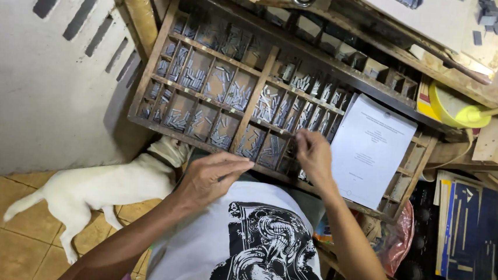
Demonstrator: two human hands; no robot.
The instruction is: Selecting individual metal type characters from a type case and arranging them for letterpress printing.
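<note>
The right hand (313, 153) pinches at the metal type pieces (266, 103) in a front compartment of the wooden type case (253, 99), beside the printed sheet (371, 148), while the left hand (211, 175), fingers loosely extended and apparently empty, hovers at the near rim; picking appears underway, and the next move calls for a fine fingertip grip.

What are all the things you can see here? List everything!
Type case: one, brown wood, many compartments, centre.
Metal type pieces: many, grey, in the compartments.
Paper sheet: one, white, lying on the case's right end.
Dog: one, white, lying on the tiled floor, lower left.
Yellow bowl: one, right of the case.
Blue booklets: a few, stacked at right.
Wall: white, with slots, left.
Left hand: at the case's near edge, fingers pressed together.
Right hand: fingertips in a near compartment.
</note>
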